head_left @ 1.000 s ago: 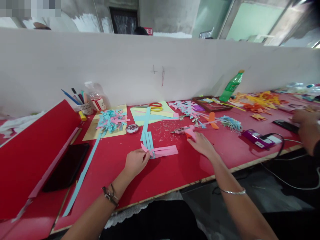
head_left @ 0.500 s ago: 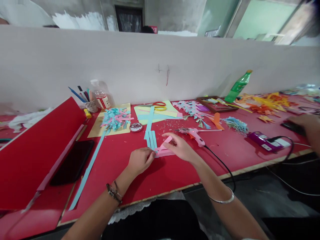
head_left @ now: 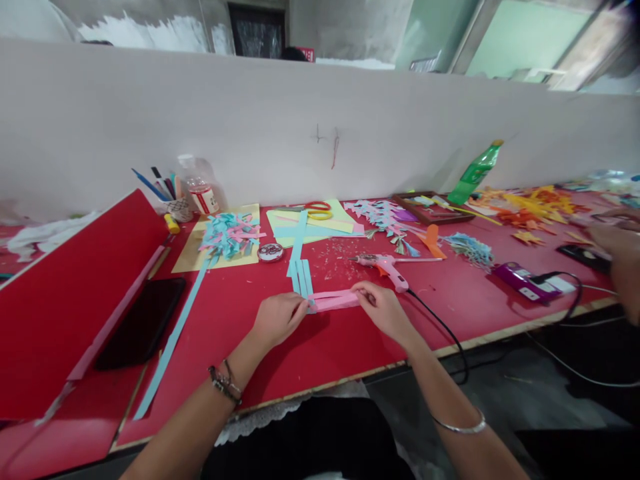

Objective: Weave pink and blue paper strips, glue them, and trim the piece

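Note:
Pink paper strips (head_left: pixel 334 300) run sideways across the red table between my two hands. My right hand (head_left: pixel 383 310) pinches their right end. At their left end my left hand (head_left: pixel 280 319) is closed, thumb and forefinger pressed on the corner where pink meets blue. Blue paper strips (head_left: pixel 301 277) reach away from that corner, and a longer blue strip (head_left: pixel 299 241) lies beyond them. Just right of my right hand rests a pink glue gun (head_left: pixel 387 265) with its black cord. What exactly lies under my left fingertips is hidden.
Scissors (head_left: pixel 319 211) lie on coloured paper sheets (head_left: pixel 285 228) at the back. A round tin (head_left: pixel 271 252) and a heap of blue and pink curls (head_left: pixel 229 235) are to the left. A black phone (head_left: pixel 143 323) lies beside a red board (head_left: pixel 85 300). Another person's hand (head_left: pixel 620 257) is far right.
My right hand has pulled the folded-up pink strip out to the right and down, so it now lies straight. My left hand has stayed at the corner. The other person's hand shifted.

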Available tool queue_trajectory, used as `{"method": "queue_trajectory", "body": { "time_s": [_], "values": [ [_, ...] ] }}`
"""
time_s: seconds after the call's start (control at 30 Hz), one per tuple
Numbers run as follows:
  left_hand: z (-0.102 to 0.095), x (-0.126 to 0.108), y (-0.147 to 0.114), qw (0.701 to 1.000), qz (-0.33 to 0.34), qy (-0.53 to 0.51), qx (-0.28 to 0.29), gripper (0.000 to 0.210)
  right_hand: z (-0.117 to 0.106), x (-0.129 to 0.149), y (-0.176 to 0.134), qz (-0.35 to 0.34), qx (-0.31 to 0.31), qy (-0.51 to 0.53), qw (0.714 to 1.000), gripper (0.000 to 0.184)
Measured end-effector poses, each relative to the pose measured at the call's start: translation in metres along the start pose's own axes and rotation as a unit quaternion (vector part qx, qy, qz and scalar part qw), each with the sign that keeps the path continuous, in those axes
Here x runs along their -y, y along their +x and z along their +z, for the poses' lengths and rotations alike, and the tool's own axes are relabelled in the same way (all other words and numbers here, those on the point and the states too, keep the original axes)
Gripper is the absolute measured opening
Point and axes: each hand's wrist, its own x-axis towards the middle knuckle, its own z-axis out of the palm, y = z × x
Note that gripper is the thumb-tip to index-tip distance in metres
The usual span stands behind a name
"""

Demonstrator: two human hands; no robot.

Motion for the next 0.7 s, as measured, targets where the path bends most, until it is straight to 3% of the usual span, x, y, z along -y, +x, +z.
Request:
{"method": "queue_trajectory", "body": {
  "time_s": [0.17, 0.37, 0.7],
  "values": [
    [0.001, 0.002, -0.001, 1.0, 0.01, 0.006, -0.006, 0.039, 0.007, 0.0, -0.003, 0.003, 0.011, -0.116, 0.993, 0.025],
    [0.002, 0.001, 0.0, 1.0, 0.013, 0.023, -0.009, 0.04, 0.013, -0.005, -0.006, -0.015, 0.039, -0.261, 0.964, 0.028],
    [0.002, 0.0, 0.0, 0.999, 0.007, 0.037, -0.013, 0.039, 0.017, -0.005, -0.008, -0.039, 0.045, -0.33, 0.942, 0.026]
  ]
}}
